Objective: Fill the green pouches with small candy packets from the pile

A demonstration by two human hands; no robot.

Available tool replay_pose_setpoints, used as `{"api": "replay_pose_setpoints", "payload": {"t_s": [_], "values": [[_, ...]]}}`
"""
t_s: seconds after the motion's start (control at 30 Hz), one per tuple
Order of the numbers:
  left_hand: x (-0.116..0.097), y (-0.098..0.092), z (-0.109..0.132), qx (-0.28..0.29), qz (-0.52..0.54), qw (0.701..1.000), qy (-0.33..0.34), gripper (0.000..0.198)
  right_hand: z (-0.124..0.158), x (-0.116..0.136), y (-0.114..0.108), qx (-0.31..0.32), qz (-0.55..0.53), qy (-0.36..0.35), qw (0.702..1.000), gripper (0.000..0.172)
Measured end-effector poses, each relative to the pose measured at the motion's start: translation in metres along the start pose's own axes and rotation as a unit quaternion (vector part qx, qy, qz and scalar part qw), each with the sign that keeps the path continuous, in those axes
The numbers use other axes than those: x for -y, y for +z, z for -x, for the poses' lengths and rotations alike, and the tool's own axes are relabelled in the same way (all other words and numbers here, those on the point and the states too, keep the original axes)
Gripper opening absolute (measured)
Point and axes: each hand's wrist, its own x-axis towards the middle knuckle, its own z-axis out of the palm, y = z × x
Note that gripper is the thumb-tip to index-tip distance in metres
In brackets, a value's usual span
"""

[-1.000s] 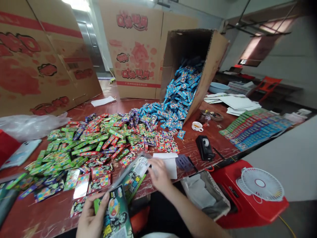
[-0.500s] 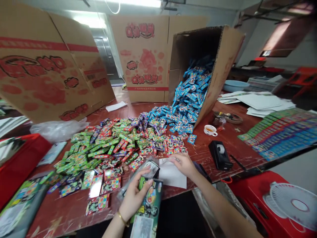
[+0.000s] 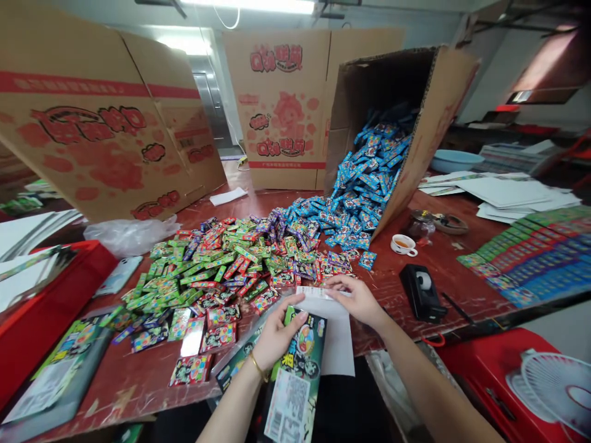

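Note:
My left hand (image 3: 275, 337) is closed on a green and black printed package (image 3: 295, 375) that hangs over the near edge of the red-brown table (image 3: 392, 289). My right hand (image 3: 356, 300) rests with fingers bent on a white paper sheet (image 3: 337, 344) at the table's front, its fingertips at the sheet's far edge. Just beyond both hands spreads a heap of small green, red and purple candy packs (image 3: 217, 271). Blue candy packs (image 3: 364, 184) spill from a tipped cardboard box (image 3: 434, 117) behind the heap.
A black tape dispenser (image 3: 421, 290) and a small cup (image 3: 403, 245) sit right of my right hand. Sorted rows of packs (image 3: 526, 252) lie far right. Large cartons (image 3: 101, 123) stand behind. A red bin (image 3: 41, 307), a phone (image 3: 119, 275) and a plastic bag (image 3: 129, 234) are at left; a white fan (image 3: 554, 384) sits at lower right.
My left hand has carried the printed package rightward and up toward the white sheet. My right hand has moved forward on the sheet to its far edge. The view has shifted left.

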Motion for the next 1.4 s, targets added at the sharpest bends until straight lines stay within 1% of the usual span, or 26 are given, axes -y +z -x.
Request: {"api": "replay_pose_setpoints", "payload": {"t_s": [0.07, 0.13, 0.27, 0.33, 0.43, 0.47, 0.5, 0.57, 0.6, 0.63, 0.67, 0.73, 0.77, 0.8, 0.83, 0.9, 0.93, 0.97, 1.03, 1.1, 1.17, 1.2, 1.27, 1.3, 1.33, 1.4], "values": [[0.001, 0.0, -0.002, -0.009, 0.004, 1.0, -0.005, 0.046, -0.002, -0.005, -0.003, -0.01, -0.015, 0.017, 1.0, 0.031], [0.002, 0.0, -0.002, -0.014, 0.009, 1.0, -0.011, 0.047, -0.003, -0.007, -0.005, -0.005, -0.022, 0.021, 1.0, 0.035], [0.004, 0.001, -0.003, -0.01, 0.013, 1.0, -0.019, 0.046, -0.003, -0.005, -0.01, 0.007, -0.028, 0.007, 1.0, 0.032], [0.005, 0.002, -0.003, -0.008, 0.011, 1.0, -0.02, 0.046, -0.004, -0.004, -0.012, -0.014, -0.035, -0.012, 0.999, 0.031], [0.005, 0.002, -0.003, -0.004, 0.006, 1.0, -0.019, 0.045, -0.006, -0.003, -0.012, -0.066, -0.037, -0.022, 0.997, 0.027], [0.005, 0.002, -0.003, -0.004, 0.005, 1.0, -0.017, 0.044, -0.007, -0.003, -0.011, -0.072, -0.029, -0.02, 0.997, 0.029], [0.005, 0.002, -0.004, -0.003, 0.003, 1.0, -0.015, 0.043, -0.008, -0.002, -0.009, -0.063, -0.018, -0.016, 0.998, 0.037], [0.006, 0.003, -0.004, -0.002, -0.001, 1.0, -0.01, 0.041, -0.009, 0.002, -0.005, -0.027, -0.006, -0.012, 1.0, 0.055], [0.006, 0.003, -0.004, -0.001, -0.002, 1.0, -0.008, 0.041, -0.01, 0.004, -0.003, -0.01, -0.01, -0.011, 1.0, 0.058], [0.007, 0.004, -0.004, -0.001, -0.002, 1.0, -0.008, 0.042, -0.011, 0.007, -0.001, 0.001, -0.022, -0.011, 1.0, 0.056], [0.008, 0.005, -0.004, -0.001, -0.001, 1.0, -0.009, 0.043, -0.011, 0.009, -0.001, 0.001, -0.04, -0.01, 0.999, 0.053], [0.01, 0.006, -0.004, -0.002, 0.005, 1.0, -0.013, 0.044, -0.01, 0.011, -0.003, -0.024, -0.081, -0.009, 0.996, 0.05], [0.011, 0.007, -0.004, -0.003, 0.008, 1.0, -0.015, 0.045, -0.009, 0.01, -0.005, -0.041, -0.095, -0.012, 0.995, 0.053], [0.012, 0.007, -0.004, -0.005, 0.011, 1.0, -0.017, 0.046, -0.007, 0.008, -0.007, -0.052, -0.101, -0.015, 0.993, 0.06], [0.013, 0.008, -0.005, -0.006, 0.013, 1.0, -0.018, 0.047, -0.005, 0.005, -0.009, -0.05, -0.1, -0.015, 0.994, 0.07], [0.016, 0.008, -0.006, -0.011, 0.015, 1.0, -0.021, 0.048, -0.001, -0.007, -0.011, -0.014, -0.078, -0.001, 0.997, 0.09], [0.017, 0.008, -0.007, -0.019, 0.014, 0.999, -0.023, 0.049, 0.001, -0.014, -0.011, 0.006, -0.058, 0.01, 0.998, 0.095], [0.019, 0.007, -0.009, -0.033, 0.012, 0.999, -0.024, 0.049, 0.002, -0.021, -0.011, 0.014, -0.031, 0.022, 0.999, 0.096], [0.021, 0.005, -0.01, -0.07, 0.004, 0.997, -0.024, 0.047, 0.002, -0.036, -0.009, -0.014, 0.047, 0.037, 0.998, 0.091], [0.02, 0.001, -0.008, -0.099, -0.005, 0.995, -0.019, 0.04, 0.002, -0.044, -0.007, -0.057, 0.141, 0.031, 0.988, 0.086], [0.018, -0.002, 0.0, -0.1, -0.01, 0.995, -0.015, 0.032, 0.004, -0.042, -0.002, -0.098, 0.204, 0.008, 0.974, 0.077], [0.016, -0.004, 0.006, -0.093, -0.013, 0.995, -0.014, 0.028, 0.006, -0.037, 0.001, -0.121, 0.204, -0.008, 0.972, 0.072], [0.012, -0.005, 0.021, -0.077, -0.018, 0.997, -0.016, 0.024, 0.014, -0.017, 0.01, -0.16, 0.129, -0.026, 0.978, 0.064], [0.01, -0.004, 0.029, -0.072, -0.024, 0.997, -0.017, 0.022, 0.019, -0.005, 0.017, -0.159, 0.066, -0.02, 0.985, 0.062], [0.009, -0.004, 0.037, -0.07, -0.036, 0.997, -0.018, 0.021, 0.025, 0.007, 0.024, -0.141, -0.001, -0.003, 0.99, 0.062], [0.007, -0.002, 0.051, -0.076, -0.069, 0.994, -0.026, 0.021, 0.036, 0.03, 0.039, -0.079, -0.111, 0.044, 0.99, 0.061]]}}
